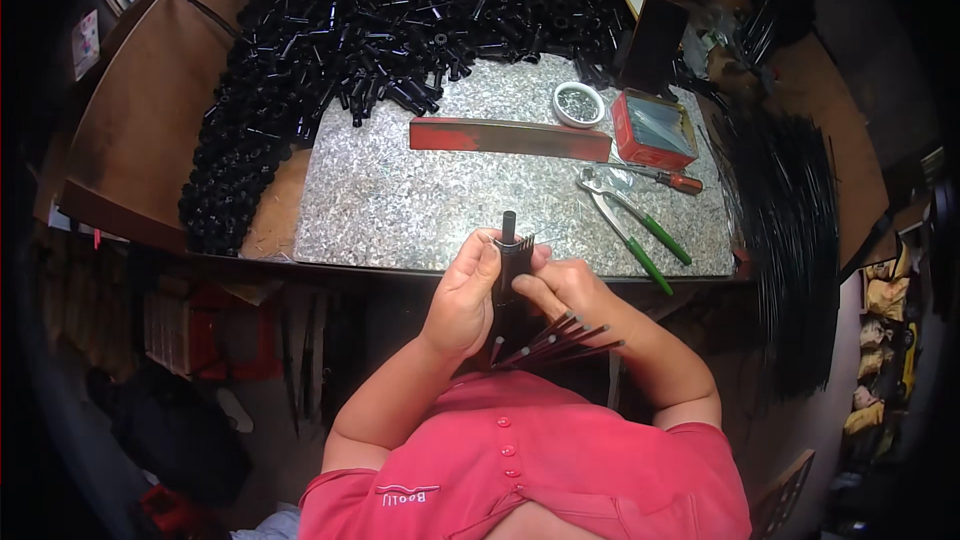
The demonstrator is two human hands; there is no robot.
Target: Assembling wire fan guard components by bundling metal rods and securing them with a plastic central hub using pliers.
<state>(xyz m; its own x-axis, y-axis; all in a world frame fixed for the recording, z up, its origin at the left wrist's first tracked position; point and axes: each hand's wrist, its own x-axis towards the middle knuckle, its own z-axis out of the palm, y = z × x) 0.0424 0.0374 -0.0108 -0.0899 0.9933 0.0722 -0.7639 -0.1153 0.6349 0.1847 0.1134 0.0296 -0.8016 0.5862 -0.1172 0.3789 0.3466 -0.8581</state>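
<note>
Two hands meet at the near edge of the speckled metal sheet point(430, 190) that covers the tabletop point(140, 110). The left hand point(466, 295) is wrapped around a small black tube point(508, 255), standing it upright so its open end and the short prongs beside it face up. The right hand point(565, 292) pinches the same piece from the other side, and a fan of thin dark rods point(560, 340) splays out below its grip toward the person's red shirt point(540, 460), probably held there so they stay ready to hand.

Beyond the sheet's far and left edges lies a great heap of black tubes point(350, 30). On the sheet, toward its far side, sit a long red bar point(510, 137), a small round tin point(578, 103) and a red box point(655, 128). Green-handled pliers point(630, 225) and a screwdriver point(650, 176) rest near its right edge, within easy reach of the right hand. Right of the sheet lies a bundle of long black rods point(790, 230).
</note>
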